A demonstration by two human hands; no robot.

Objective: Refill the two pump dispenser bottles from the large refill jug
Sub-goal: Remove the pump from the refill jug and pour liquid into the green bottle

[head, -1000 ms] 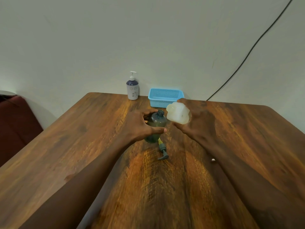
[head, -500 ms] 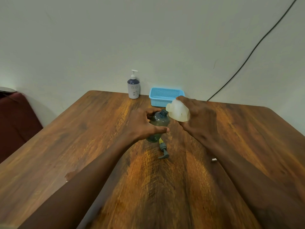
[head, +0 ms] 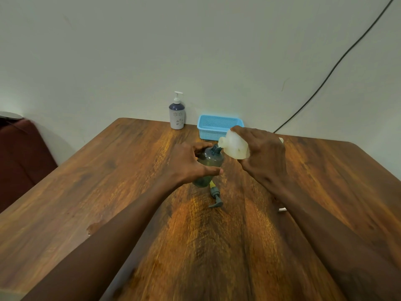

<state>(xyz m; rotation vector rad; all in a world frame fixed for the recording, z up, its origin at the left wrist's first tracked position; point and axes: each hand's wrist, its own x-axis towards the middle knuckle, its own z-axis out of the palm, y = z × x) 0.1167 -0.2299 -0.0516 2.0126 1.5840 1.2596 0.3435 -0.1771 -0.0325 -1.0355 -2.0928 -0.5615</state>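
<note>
A dark green translucent dispenser bottle [head: 210,164] stands upright mid-table with its neck uncovered. My left hand [head: 188,164] wraps around its body. My right hand [head: 263,153] grips a whitish translucent refill jug [head: 234,145], tipped to the left so that its mouth sits right at the bottle's neck. The bottle's grey pump head [head: 215,197], with a yellow part on its tube, lies on the wood just in front of the bottle. A second dispenser [head: 177,112], white with a dark blue top and its pump fitted, stands at the far edge by the wall.
A light blue plastic basket [head: 219,126] sits at the far edge behind the jug. A small white object [head: 281,210] lies by my right forearm. A black cable [head: 332,69] runs down the wall. A dark red seat [head: 19,153] stands left of the wooden table [head: 108,181].
My right hand has rolled further over the jug, tipping it more steeply and bringing its mouth down to the bottle's neck. My left hand keeps its hold.
</note>
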